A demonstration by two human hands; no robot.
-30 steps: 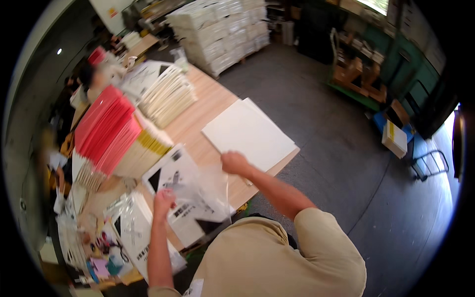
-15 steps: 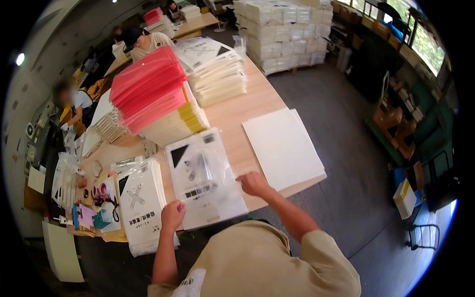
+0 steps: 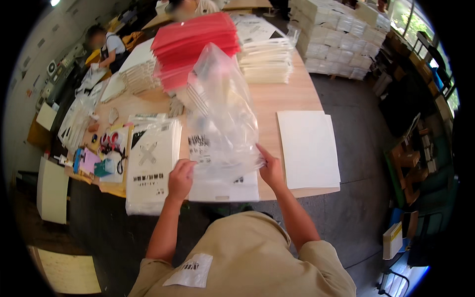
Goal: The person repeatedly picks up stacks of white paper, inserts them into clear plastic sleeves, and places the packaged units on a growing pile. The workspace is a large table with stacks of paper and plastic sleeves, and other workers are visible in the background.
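Note:
A clear plastic bag (image 3: 225, 114) with dark print stands puffed up over the table in front of me. My left hand (image 3: 181, 179) is closed, its fingertips pinching the bag's near left edge. At the near right edge, my right hand (image 3: 271, 171) grips the same bag between thumb and fingers. Beneath the bag lies a white sheet or board (image 3: 217, 194) with a small slot near its front edge; the bag covers most of it. Beside my left hand rests a pile of bagged paper packs (image 3: 151, 163) printed with crossed pencils. White sheets (image 3: 309, 148) lie to my right.
Farther back stand a tall red-and-pink stack (image 3: 195, 42) and a white stack (image 3: 267, 62). Tape rolls, scissors (image 3: 120, 161) and a teal box (image 3: 104, 167) sit at the left. Two people work beyond the table. A pallet of wrapped bundles (image 3: 341, 39) stands behind.
The bag that lay flat has risen and ballooned upward, and both hands now hold its near edges. The view has shifted, so the table sits farther right and higher.

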